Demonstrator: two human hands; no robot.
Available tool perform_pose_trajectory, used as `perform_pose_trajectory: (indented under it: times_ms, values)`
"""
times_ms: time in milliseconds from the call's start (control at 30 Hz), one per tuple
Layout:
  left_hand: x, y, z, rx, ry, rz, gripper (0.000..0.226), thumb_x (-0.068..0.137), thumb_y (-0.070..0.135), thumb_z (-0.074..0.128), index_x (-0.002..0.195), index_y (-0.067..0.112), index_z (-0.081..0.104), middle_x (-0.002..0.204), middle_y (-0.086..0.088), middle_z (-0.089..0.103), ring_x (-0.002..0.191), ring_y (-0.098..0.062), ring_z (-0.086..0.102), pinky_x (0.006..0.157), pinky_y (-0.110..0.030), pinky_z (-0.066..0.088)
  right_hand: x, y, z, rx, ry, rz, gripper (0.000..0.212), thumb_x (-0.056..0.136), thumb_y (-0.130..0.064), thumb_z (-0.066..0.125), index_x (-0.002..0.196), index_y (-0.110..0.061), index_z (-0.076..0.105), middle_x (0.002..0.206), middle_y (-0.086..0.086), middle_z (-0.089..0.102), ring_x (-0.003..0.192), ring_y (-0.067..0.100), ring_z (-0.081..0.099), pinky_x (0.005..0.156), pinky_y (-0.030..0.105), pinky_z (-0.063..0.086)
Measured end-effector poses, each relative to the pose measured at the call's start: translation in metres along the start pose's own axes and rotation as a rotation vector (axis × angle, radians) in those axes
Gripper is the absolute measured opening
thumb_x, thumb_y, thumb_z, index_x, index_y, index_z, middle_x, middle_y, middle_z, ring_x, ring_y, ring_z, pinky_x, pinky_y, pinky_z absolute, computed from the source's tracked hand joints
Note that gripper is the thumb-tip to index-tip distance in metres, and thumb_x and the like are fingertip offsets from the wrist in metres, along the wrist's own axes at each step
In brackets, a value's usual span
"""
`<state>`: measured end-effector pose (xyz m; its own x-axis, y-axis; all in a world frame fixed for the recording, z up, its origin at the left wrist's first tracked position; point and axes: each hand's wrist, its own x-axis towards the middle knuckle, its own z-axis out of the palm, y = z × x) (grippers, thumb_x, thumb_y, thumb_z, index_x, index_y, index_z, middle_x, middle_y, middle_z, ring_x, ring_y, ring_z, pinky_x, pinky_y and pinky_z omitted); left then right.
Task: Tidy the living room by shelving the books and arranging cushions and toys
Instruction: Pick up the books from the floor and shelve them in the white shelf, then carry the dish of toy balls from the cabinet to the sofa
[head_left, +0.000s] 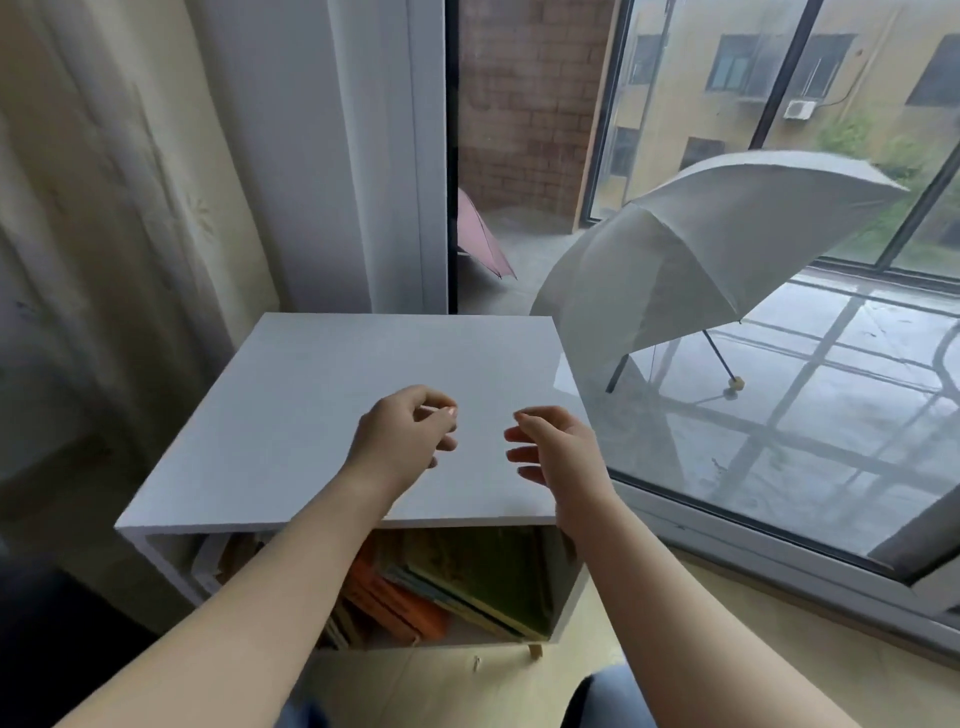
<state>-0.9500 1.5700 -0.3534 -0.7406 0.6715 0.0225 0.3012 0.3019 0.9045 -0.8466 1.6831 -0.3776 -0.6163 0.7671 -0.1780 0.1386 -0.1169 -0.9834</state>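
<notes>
Shelf (311, 415), white, books (467, 582) leaning inside. Left hand (400, 436) above top, grip loosely curled, empty. Right hand (561, 452) beside it, grip apart, fingers relaxed, empty.

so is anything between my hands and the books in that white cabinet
Yes: the left hand and right hand are both above the white cabinet's flat top panel, and the leaning green and orange books sit under it. The open front, facing the person, shows nothing blocking.
</notes>
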Motion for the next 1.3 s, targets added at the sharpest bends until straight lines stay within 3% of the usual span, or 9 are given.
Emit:
perform_pose_trajectory:
  times_ms: [233, 533, 667, 800, 867, 1067, 1300]
  values:
    - [0.100, 0.005, 0.030, -0.167, -0.046, -0.125, 0.017, 0.096, 0.015, 0.048, 0.087, 0.025, 0.058, 0.092, -0.001, 0.065, 0.082, -0.014, 0.065, 0.074, -0.031, 0.054, 0.103, -0.015, 0.003, 0.016, 0.056, 0.028, 0.013, 0.092, -0.013, 0.051, 0.085, -0.021, 0.058, 0.081, 0.001, 0.063, 0.068, 0.014, 0.057, 0.066, 0.026, 0.044]
    - [0.145, 0.156, 0.047, -0.075, -0.315, -0.224, 0.012, 0.095, 0.014, 0.049, 0.096, 0.017, 0.060, 0.094, -0.005, 0.065, 0.084, -0.017, 0.064, 0.078, -0.035, 0.053, 0.097, -0.130, -0.061, 0.175, 0.288, 0.255, 0.013, 0.093, -0.013, 0.051, 0.083, -0.018, 0.057, 0.079, 0.003, 0.061, 0.064, 0.016, 0.055, 0.059, 0.025, 0.043]
    - [0.131, 0.278, 0.078, -0.031, -0.556, -0.193, 0.011, 0.094, 0.014, 0.050, 0.091, 0.018, 0.059, 0.088, -0.006, 0.065, 0.077, -0.017, 0.062, 0.068, -0.030, 0.049, 0.056, -0.222, -0.141, 0.266, 0.432, 0.273, 0.010, 0.094, -0.014, 0.049, 0.087, -0.014, 0.057, 0.080, 0.004, 0.060, 0.065, 0.017, 0.055, 0.058, 0.026, 0.042]
    - [0.109, 0.379, 0.133, 0.073, -0.742, -0.036, 0.013, 0.092, 0.019, 0.053, 0.082, 0.025, 0.059, 0.085, -0.002, 0.067, 0.079, -0.015, 0.065, 0.074, -0.032, 0.051, 0.020, -0.276, -0.229, 0.356, 0.595, 0.274, 0.011, 0.094, -0.016, 0.050, 0.087, -0.012, 0.058, 0.081, 0.004, 0.060, 0.066, 0.017, 0.056, 0.060, 0.027, 0.043]
    - [0.087, 0.440, 0.184, 0.052, -0.819, -0.013, 0.014, 0.092, 0.017, 0.053, 0.081, 0.024, 0.058, 0.084, -0.001, 0.065, 0.075, -0.012, 0.063, 0.067, -0.028, 0.049, -0.009, -0.300, -0.299, 0.368, 0.713, 0.236, 0.013, 0.095, -0.015, 0.049, 0.086, -0.013, 0.058, 0.083, 0.005, 0.060, 0.066, 0.017, 0.056, 0.061, 0.027, 0.044]
    - [0.013, 0.547, 0.307, -0.050, -0.971, -0.019, 0.010, 0.092, 0.017, 0.054, 0.085, 0.020, 0.060, 0.086, -0.004, 0.065, 0.079, -0.018, 0.064, 0.070, -0.029, 0.050, -0.085, -0.327, -0.460, 0.339, 0.925, 0.213, 0.014, 0.094, -0.018, 0.049, 0.084, -0.015, 0.058, 0.084, 0.008, 0.062, 0.072, 0.020, 0.056, 0.059, 0.027, 0.044]
    - [-0.068, 0.632, 0.444, -0.077, -1.180, 0.042, 0.010, 0.093, 0.016, 0.052, 0.094, 0.016, 0.062, 0.092, -0.006, 0.067, 0.079, -0.017, 0.066, 0.071, -0.030, 0.052, -0.168, -0.318, -0.602, 0.493, 1.167, 0.207, 0.013, 0.091, -0.010, 0.051, 0.079, -0.011, 0.054, 0.073, 0.006, 0.056, 0.055, 0.015, 0.049, 0.049, 0.023, 0.035]
